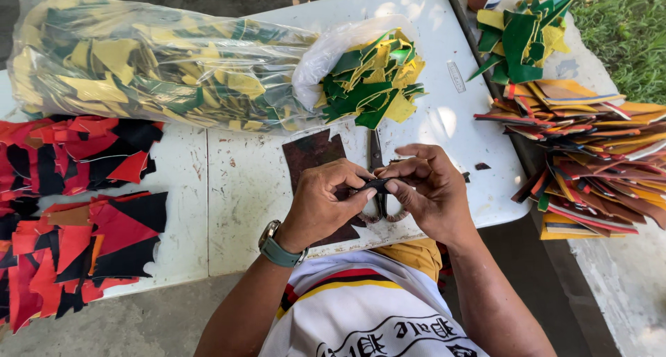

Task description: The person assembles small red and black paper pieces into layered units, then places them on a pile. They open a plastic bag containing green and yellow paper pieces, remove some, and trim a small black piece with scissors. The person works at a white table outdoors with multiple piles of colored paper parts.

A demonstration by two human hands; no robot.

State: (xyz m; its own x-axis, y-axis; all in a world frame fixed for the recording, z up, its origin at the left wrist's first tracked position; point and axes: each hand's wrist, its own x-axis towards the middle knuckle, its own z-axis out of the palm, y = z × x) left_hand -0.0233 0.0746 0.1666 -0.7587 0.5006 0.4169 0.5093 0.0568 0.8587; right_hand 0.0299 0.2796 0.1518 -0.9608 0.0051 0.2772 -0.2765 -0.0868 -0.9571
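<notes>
Head view shows us bent over a white folding table (250, 183), and we take the scissors (378, 190) lying on it as our landmark. Just above their handles, our left hand (320, 203) and right hand (430, 190) meet, fingers of both pinched shut on a small dark scrap (377, 185) held between the fingertips (its exact shape is too small to make out). Our left wrist wears a watch with a green strap (277, 249).

Left of the scissors, partly under the left hand, lies a dark brown sheet (312, 156). Beyond the scissors, a clear bag of green and yellow offcuts (159, 72) lies on its side, its open mouth spilling pieces (371, 83) toward the blades. Far left of the scissors sit red and black pieces (76, 218); far right, a stack of orange and brown strips (596, 163) with more green and yellow cuts (524, 41) behind it.

We judge the scrap easy to lose: it is tiny, gripped only at the fingertips, and a slip would drop it onto our lap or the ground. The spilled offcuts lie near the scissors and could slide over the blades, hiding them from a reaching hand.
</notes>
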